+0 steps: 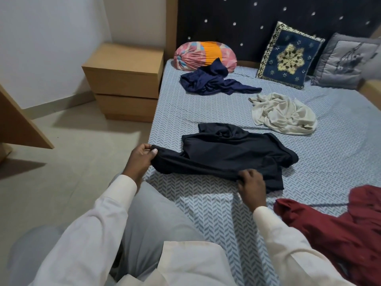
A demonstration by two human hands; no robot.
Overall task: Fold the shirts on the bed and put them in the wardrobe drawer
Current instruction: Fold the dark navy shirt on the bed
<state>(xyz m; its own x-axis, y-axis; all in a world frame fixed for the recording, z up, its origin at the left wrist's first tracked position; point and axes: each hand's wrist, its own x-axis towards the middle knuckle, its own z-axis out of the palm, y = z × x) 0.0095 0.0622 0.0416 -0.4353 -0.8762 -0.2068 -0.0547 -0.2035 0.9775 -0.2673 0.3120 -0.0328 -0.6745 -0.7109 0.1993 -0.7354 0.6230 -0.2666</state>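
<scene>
A black shirt point(231, 153) lies partly spread on the bed point(185, 112) near its left edge. My left hand point(142, 158) pinches the shirt's near-left corner and lifts it slightly off the sheet. My right hand point(250, 185) grips the shirt's near hem further right. A navy shirt point(210, 81) lies crumpled near the headboard. A cream shirt point(284, 114) is bunched in the middle of the bed. A maroon shirt point(338, 228) lies heaped at the near right.
A round pink and orange bolster point(204, 53), a blue embroidered cushion point(288, 56) and a grey cushion point(346, 60) lean at the headboard. A wooden bedside cabinet point(123, 79) stands left of the bed. A wooden panel point(18, 122) juts in at far left over tiled floor.
</scene>
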